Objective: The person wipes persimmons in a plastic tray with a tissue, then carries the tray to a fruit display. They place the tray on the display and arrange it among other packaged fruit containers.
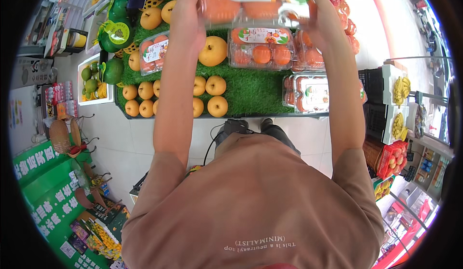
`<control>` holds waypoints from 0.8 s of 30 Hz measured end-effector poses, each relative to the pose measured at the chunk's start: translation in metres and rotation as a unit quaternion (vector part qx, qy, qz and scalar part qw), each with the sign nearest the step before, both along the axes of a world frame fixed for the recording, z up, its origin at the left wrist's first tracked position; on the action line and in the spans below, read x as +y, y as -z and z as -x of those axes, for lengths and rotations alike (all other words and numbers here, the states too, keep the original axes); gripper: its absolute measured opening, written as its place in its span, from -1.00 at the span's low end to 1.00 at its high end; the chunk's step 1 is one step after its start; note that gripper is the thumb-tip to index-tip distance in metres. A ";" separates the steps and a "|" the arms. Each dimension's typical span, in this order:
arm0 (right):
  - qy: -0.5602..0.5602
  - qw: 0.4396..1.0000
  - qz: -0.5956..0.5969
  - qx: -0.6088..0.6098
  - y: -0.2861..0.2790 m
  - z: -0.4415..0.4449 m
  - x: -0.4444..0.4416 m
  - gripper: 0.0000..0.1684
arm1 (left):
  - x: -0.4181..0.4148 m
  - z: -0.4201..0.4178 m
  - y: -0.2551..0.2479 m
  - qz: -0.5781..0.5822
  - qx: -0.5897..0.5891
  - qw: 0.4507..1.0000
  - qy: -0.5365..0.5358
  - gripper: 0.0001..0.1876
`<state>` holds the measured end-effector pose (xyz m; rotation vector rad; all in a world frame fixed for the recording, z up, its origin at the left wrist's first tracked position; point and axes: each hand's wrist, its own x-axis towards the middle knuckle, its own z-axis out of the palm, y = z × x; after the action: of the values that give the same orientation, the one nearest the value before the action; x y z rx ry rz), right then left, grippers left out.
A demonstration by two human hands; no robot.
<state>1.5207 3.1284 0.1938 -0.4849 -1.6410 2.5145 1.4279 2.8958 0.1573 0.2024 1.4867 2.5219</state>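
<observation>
At the top of the head view my left hand point(190, 19) and my right hand point(322, 14) grip a clear plastic box of orange persimmons point(255, 7) from its two sides. The box bears a printed label and is slightly blurred. Below it, on green artificial turf point(249, 88), lies another labelled persimmon box point(261, 48), with a further one point(309, 50) near my right forearm. A large yellow-brown pear point(212, 51) sits beside my left wrist. Rows of smaller round pears point(216, 85) stand along the near edge, partly hidden by my left forearm.
Clamshell boxes point(311, 93) lie at the stand's near right, a smaller box point(154, 54) at left. Green pomelos point(114, 71) and a white foam crate point(96, 101) line the left side. Banana crates point(394, 104) stand right. The stand's dark edge point(173, 117) runs before my body.
</observation>
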 end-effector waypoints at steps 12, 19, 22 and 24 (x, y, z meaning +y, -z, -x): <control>0.031 0.975 0.076 -0.208 0.094 -0.181 -0.104 -0.19 | -0.094 -0.197 0.085 -0.002 -0.209 0.976 0.067 -0.26; 0.074 0.968 0.096 -0.218 0.202 -0.213 -0.106 -0.15 | -0.094 -0.194 0.194 0.038 -0.254 0.956 0.141 -0.36; 0.095 0.972 0.054 -0.210 0.249 -0.219 -0.101 -0.11 | -0.086 -0.179 0.234 0.041 -0.259 0.949 0.178 -0.34; 0.131 0.963 0.095 -0.214 0.265 -0.220 -0.101 -0.25 | -0.082 -0.176 0.248 0.051 -0.254 0.946 0.196 -0.33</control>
<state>1.7404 3.0276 -0.0709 -1.2519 -1.3316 2.4918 1.6039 2.8140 -0.0909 -0.1497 1.2170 1.9754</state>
